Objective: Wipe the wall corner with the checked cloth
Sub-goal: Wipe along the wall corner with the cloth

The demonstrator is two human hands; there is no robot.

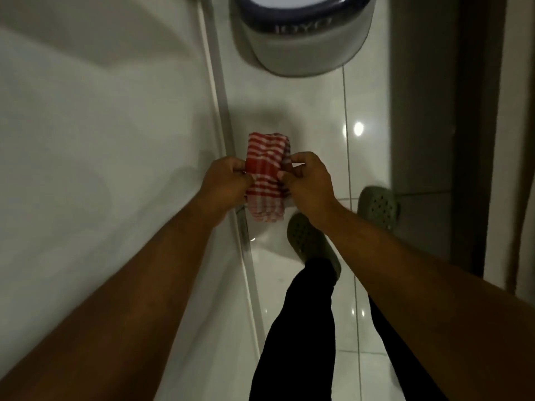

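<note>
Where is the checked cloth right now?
In the head view, the checked cloth is at centre, folded and held between the left hand and right hand, above the floor beside the wall.

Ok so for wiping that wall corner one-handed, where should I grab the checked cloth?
Probably the middle band of the checked cloth, from the right side, since the wall is on the left. It is folded into a long pad that the left hand and right hand pinch at mid-length.

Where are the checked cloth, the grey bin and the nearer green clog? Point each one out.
checked cloth (267, 157): head view, on its upper folded part above the hands.
grey bin (304, 44): head view, on its front wall below the dark rim.
nearer green clog (307, 235): head view, on its perforated toe.
</note>
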